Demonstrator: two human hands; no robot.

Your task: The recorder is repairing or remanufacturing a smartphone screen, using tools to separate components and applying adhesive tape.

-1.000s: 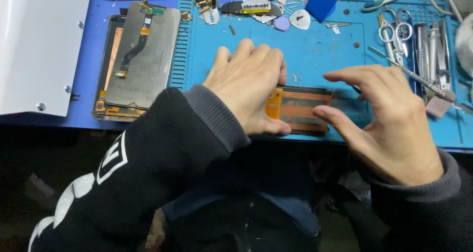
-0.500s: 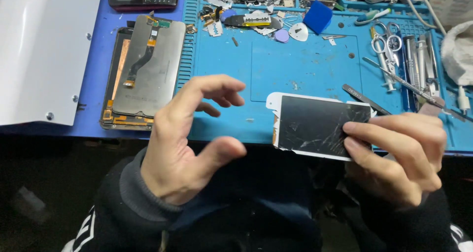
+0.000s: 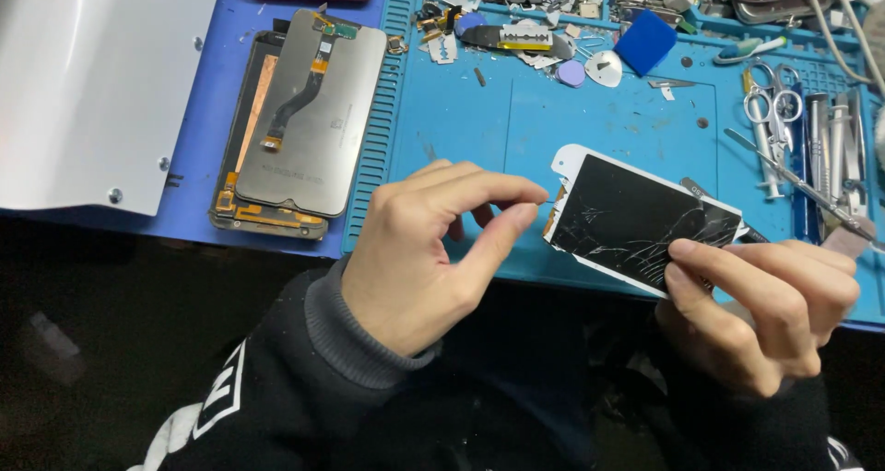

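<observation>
The blue work mat [image 3: 590, 130] spread away from the person, beyond both hands, with a white metal panel [image 3: 92, 75] far out to the left of the grip. Just past the left hand's knuckles and to their left lay two dark display panels [image 3: 304, 121], stacked and showing their backs with flex cables. A row of tweezers and scissors [image 3: 784, 121] lay beyond the right hand, and a small blue block [image 3: 645, 40] sat farther off, near the mat's far edge.

The cracked phone screen [image 3: 636, 222], white-framed with a black glass face, was held tilted above the near edge of the mat. Its long axis ran from the left hand down toward the right, rising to the upper left. The right hand [image 3: 765, 310] pinched its lower right end between thumb and fingers, so the screen reached leftward from that grip.

The left hand [image 3: 433, 250] held nothing; its thumb and forefinger were curled into a narrow ring, their tips close together, just beside the screen's free left end. Whether they touched the frame could not be told. Of the free end, the left hand was the nearer.
</observation>
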